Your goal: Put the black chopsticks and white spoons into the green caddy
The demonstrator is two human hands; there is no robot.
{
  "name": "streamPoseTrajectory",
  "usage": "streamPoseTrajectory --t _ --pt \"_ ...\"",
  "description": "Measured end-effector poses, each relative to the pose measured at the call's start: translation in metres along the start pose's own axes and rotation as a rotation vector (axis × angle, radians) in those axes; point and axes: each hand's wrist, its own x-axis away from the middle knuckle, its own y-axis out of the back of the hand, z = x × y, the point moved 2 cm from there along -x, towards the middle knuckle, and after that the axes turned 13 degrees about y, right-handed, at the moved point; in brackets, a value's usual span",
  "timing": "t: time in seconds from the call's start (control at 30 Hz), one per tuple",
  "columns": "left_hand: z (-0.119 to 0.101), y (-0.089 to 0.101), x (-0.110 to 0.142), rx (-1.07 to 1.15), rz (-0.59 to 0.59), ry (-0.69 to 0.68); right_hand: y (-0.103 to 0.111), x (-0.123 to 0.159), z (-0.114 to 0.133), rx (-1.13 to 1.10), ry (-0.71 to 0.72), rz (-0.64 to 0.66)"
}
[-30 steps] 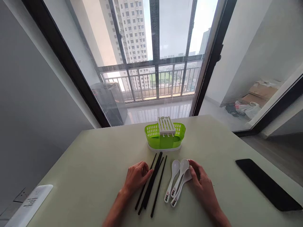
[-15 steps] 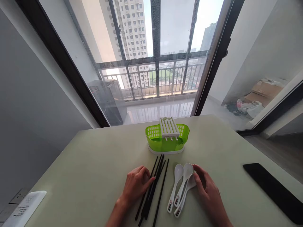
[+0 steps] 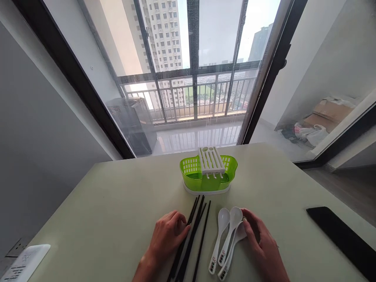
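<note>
Several black chopsticks lie lengthwise on the table, mostly in a bundle, with one chopstick apart on the right. My left hand has curled fingers, its thumb and forefinger closed at the left side of the bundle. Three white spoons lie close together, bowls away from me and dark print on their handles. Around the bowls at their right curves my right hand, with thumb and fingertips against them. Beyond the chopsticks stands a green basket with a white slotted rack across its middle.
The pale table reaches to the glass doors. A black flat object lies at the right. At the left edge is a white printed item, near a wall socket. Bags and cardboard sit beyond the glass.
The leftmost chopstick now lies nearer the bundle, and my left thumb has drawn back slightly leftward. My right hand stays at the spoons. The whole view has shifted a little.
</note>
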Motion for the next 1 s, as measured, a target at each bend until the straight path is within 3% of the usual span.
streamPoseTrajectory --t 0.4,0.6,0.87,1.0 --pt "0.0 0.002 0.003 -0.02 0.001 0.011 0.0 0.002 -0.01 0.015 0.004 0.029" --pt "0.007 0.008 0.002 -0.002 -0.008 0.024 -0.002 0.0 0.003 -0.005 -0.002 -0.018" --pt "0.028 0.016 -0.003 -0.077 -0.253 0.012 -0.003 0.002 0.017 0.012 -0.028 -0.054" --pt "0.033 0.014 -0.002 -0.083 -0.283 0.019 -0.002 0.002 0.012 0.001 -0.022 -0.039"
